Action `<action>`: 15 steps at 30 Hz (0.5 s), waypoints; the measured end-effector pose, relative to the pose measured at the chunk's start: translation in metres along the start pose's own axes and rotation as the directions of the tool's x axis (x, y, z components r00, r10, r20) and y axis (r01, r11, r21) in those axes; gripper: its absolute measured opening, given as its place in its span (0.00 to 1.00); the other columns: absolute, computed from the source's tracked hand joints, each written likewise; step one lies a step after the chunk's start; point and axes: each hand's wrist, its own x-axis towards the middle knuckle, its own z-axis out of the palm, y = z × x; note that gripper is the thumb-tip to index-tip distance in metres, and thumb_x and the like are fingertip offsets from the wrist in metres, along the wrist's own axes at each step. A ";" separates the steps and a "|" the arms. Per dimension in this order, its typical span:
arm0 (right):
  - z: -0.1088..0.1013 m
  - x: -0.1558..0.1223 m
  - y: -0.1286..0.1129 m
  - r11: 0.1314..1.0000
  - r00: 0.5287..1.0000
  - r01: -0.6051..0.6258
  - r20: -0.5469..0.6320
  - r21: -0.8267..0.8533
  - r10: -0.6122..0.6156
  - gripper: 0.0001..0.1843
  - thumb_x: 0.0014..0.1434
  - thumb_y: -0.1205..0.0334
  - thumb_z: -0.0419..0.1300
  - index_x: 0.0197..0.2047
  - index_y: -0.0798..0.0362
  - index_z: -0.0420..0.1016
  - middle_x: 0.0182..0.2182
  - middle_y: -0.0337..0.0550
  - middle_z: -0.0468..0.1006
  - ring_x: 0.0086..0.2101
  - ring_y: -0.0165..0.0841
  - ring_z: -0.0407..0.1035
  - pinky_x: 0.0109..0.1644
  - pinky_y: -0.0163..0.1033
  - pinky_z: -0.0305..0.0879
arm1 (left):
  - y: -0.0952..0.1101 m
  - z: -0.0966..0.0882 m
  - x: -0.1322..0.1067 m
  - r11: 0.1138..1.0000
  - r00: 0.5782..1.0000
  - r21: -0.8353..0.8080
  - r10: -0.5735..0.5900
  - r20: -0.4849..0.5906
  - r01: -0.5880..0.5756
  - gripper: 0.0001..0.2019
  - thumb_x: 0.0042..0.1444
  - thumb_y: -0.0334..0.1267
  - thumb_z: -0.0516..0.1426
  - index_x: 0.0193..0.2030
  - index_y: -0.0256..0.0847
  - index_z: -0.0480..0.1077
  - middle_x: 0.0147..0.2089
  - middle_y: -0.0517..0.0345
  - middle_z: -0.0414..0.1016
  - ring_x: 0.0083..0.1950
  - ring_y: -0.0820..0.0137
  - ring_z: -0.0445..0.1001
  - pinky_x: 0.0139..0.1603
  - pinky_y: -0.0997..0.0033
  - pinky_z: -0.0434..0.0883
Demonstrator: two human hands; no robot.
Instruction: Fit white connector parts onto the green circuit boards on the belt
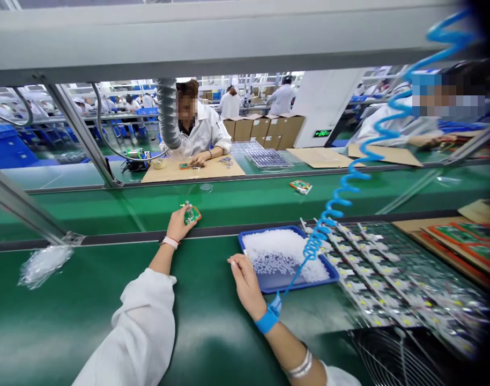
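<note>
In the head view, your left hand (179, 225) is reaching forward near frame centre, gripping a green circuit board (192, 215) between fingers and thumb above the green tabletop (36, 327). Your right hand (247, 284) is lying half-open, lower centre, against the rim of a blue tray (297, 284) holding white plastic pieces (285, 257).

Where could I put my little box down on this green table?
Green mat shows between the left hand, which holds a green circuit board, and the right hand. There's more by the clear plastic bag. The right is crowded: a blue tray of white pellets, then rows of circuit boards.
</note>
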 end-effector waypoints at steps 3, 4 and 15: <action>0.000 0.000 0.001 1.000 0.999 -0.019 0.035 -0.019 0.019 0.16 0.63 0.51 0.48 0.34 0.52 0.69 0.37 0.47 0.69 0.41 0.36 0.64 0.46 0.43 0.61 | -0.020 0.002 -0.007 0.991 0.998 0.125 -0.055 0.024 0.051 0.33 0.48 0.37 0.63 0.60 0.37 0.59 0.55 0.43 0.70 0.56 0.54 0.68 0.56 0.54 0.66; 0.000 0.000 0.001 0.999 0.999 -0.024 0.044 -0.023 0.025 0.16 0.63 0.51 0.48 0.34 0.53 0.69 0.37 0.47 0.69 0.41 0.36 0.64 0.46 0.43 0.61 | -0.023 0.001 -0.008 0.983 0.996 0.165 -0.086 0.000 0.085 0.32 0.48 0.36 0.63 0.60 0.36 0.59 0.55 0.42 0.69 0.56 0.54 0.67 0.56 0.53 0.65; -0.002 -0.001 0.007 0.997 0.996 -0.071 0.062 -0.014 0.071 0.21 0.61 0.45 0.47 0.35 0.52 0.72 0.39 0.47 0.70 0.42 0.37 0.65 0.49 0.46 0.62 | 0.053 -0.005 -0.075 0.984 0.996 0.161 0.063 0.057 -0.071 0.21 0.58 0.42 0.54 0.56 0.34 0.64 0.61 0.41 0.63 0.64 0.56 0.59 0.63 0.52 0.58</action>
